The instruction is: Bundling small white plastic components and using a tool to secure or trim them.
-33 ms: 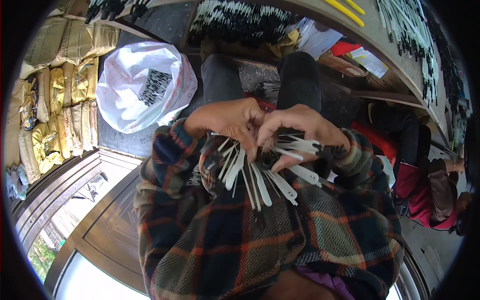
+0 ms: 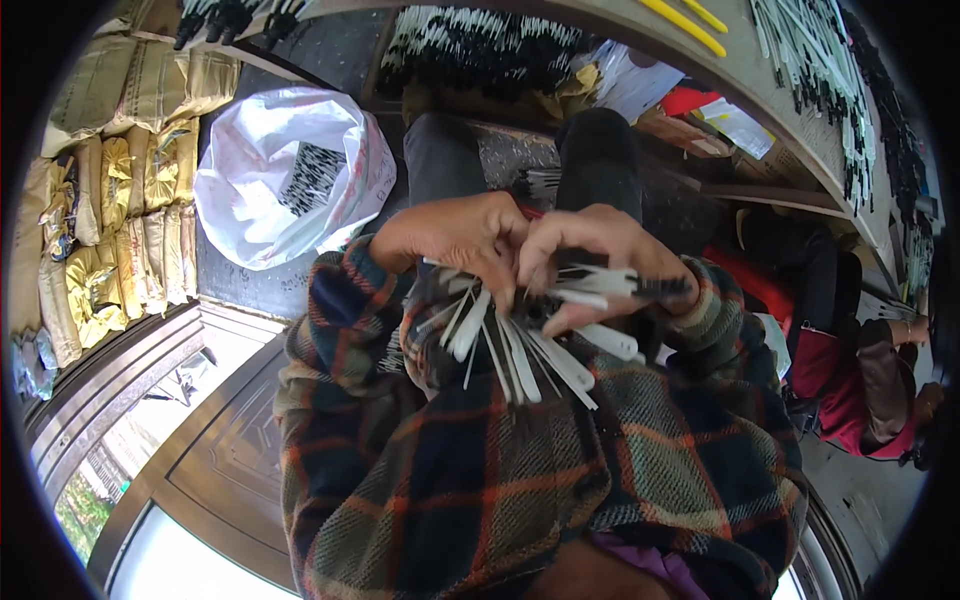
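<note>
In front of my lap, my left hand (image 2: 465,237) is closed, its thumb pressing down on a fanned bunch of slim white plastic strips (image 2: 520,365). Some of these are flat with rounded ends, others thin like rods. Close against it, my right hand (image 2: 590,245) curls its fingers and thumb over the same bunch. More white strips (image 2: 585,298) with dark ends lie across the right palm, toward the wrist. Dark parts sit between the two hands, largely hidden by the fingers. Motion smears the right fingertips and some strips.
An open white sack (image 2: 235,205) at the left holds a bundle of black-and-white pieces (image 2: 312,178). Wrapped brown packages (image 2: 105,180) are stacked at far left. Similar sticks (image 2: 480,45) lie in rows ahead, near a bench (image 2: 780,120). Another person (image 2: 850,400) sits at right.
My hands stay in nearly the same place. The strips fanned below them have shifted slightly, and the ones in my right hand are now blurred by motion.
</note>
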### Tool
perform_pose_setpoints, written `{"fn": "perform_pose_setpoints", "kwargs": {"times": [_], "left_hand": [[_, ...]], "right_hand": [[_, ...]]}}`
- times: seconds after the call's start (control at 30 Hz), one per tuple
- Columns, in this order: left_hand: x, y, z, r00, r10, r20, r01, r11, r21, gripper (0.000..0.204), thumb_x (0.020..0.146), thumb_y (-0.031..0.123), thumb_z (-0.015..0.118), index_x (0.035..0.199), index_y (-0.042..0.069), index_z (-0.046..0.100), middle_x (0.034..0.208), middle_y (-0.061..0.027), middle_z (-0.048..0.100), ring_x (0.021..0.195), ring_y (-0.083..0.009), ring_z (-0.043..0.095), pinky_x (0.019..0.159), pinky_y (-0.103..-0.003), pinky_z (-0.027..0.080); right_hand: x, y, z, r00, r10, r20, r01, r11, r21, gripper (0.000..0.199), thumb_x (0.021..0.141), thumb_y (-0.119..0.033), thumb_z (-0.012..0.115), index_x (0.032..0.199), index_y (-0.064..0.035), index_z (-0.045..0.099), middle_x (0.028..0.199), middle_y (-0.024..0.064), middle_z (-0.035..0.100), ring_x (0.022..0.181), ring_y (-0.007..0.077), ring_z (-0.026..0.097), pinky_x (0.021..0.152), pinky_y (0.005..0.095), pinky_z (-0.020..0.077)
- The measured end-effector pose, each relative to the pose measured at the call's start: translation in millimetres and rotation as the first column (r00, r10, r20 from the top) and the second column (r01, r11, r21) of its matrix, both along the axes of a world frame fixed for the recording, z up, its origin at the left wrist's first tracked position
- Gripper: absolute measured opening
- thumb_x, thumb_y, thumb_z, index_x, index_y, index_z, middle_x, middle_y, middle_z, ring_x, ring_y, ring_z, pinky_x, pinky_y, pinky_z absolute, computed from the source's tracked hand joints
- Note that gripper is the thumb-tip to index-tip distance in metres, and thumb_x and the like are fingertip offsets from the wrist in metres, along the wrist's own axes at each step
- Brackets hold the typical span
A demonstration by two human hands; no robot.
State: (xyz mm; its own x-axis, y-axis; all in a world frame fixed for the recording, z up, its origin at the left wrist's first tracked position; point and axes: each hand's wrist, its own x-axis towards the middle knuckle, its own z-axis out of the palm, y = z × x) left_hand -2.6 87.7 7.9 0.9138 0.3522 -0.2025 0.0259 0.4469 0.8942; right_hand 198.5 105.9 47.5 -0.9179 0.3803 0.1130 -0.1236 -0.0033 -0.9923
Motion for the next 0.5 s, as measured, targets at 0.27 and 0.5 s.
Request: {"fn": "perform_pose_setpoints", "kwargs": {"times": [0.27, 0.5], "left_hand": [[-22, -64, 1, -0.019, 0.948, 0.316, -0.932, -0.131, 0.337, 0.024, 0.086, 0.016, 0.049, 0.099, -0.003, 0.054, 0.090, -0.0117, 0.059, 0.080, -0.0180, 0.058, 0.077, -0.031, 0.047], [42, -100, 23, 0.157, 0.987, 0.035, -0.724, 0.091, 0.684, 0.045, 0.074, -0.006, 0.055, 0.117, -0.006, 0.045, 0.115, -0.0211, 0.052, 0.103, -0.0284, 0.055, 0.084, -0.033, 0.043]], "right_hand": [[-13, -3, -12, 0.790, -0.606, 0.087, 0.609, 0.763, -0.217, 0.031, 0.065, -0.010, 0.077, 0.083, -0.0061, 0.052, 0.071, -0.0048, 0.048, 0.062, 0.0023, 0.043, 0.054, 0.0176, 0.0352], [-28, -32, -1, 0.873, -0.481, 0.079, 0.487, 0.854, -0.186, 0.030, 0.070, 0.002, 0.069, 0.088, -0.0036, 0.046, 0.080, -0.0008, 0.051, 0.075, 0.0031, 0.049, 0.064, 0.0177, 0.0415]]}}
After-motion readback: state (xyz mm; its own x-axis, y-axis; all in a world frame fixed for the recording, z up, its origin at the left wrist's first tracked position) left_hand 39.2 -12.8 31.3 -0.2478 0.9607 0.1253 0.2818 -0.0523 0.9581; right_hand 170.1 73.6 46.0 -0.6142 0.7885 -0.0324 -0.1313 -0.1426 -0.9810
